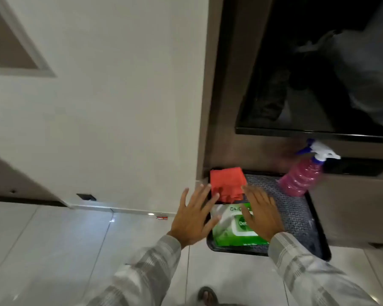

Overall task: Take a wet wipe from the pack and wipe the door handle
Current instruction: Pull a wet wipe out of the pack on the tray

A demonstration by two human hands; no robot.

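Note:
A green wet wipe pack (229, 228) with a white flap lies in a dark tray (301, 217) on the floor-level ledge. My left hand (195, 217) hovers with fingers spread over the tray's left edge, beside the pack. Over the pack's right part is my right hand (261, 213), also spread flat, holding nothing. Whether either hand touches the pack is unclear. No door handle is visible; a white door (97, 107) fills the left of the view.
A folded red cloth (227, 184) lies at the tray's far left corner. A pink spray bottle (303, 177) with a white and purple trigger stands at the far right. A dark screen (318, 74) hangs above. Glossy white floor tiles (53, 250) spread below.

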